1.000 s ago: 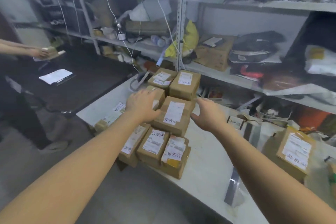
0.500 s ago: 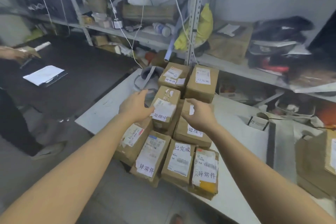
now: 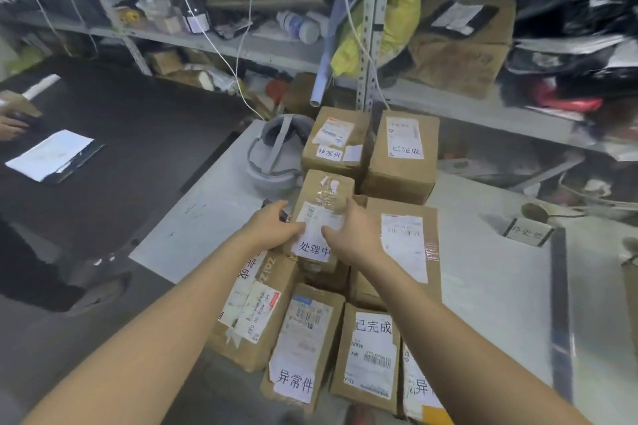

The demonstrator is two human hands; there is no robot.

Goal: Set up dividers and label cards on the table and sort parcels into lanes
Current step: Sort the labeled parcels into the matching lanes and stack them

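Several brown cardboard parcels with white labels are piled at the white table's left end. My left hand and my right hand hold the sides of the top parcel, thumbs lying on its white label. A larger parcel lies just right of it. Two more parcels stand behind. A row of parcels overhangs the near table edge. A folded label card stands on the table to the right, beside a dark divider strip.
A grey helmet-like object lies behind the pile on the left. Metal shelving full of boxes and bags runs along the back. To the left is a dark table with a white paper; another person's hand is there.
Both hands have closed in on the top parcel, the right hand coming over from the larger parcel. The view has moved closer to the pile.
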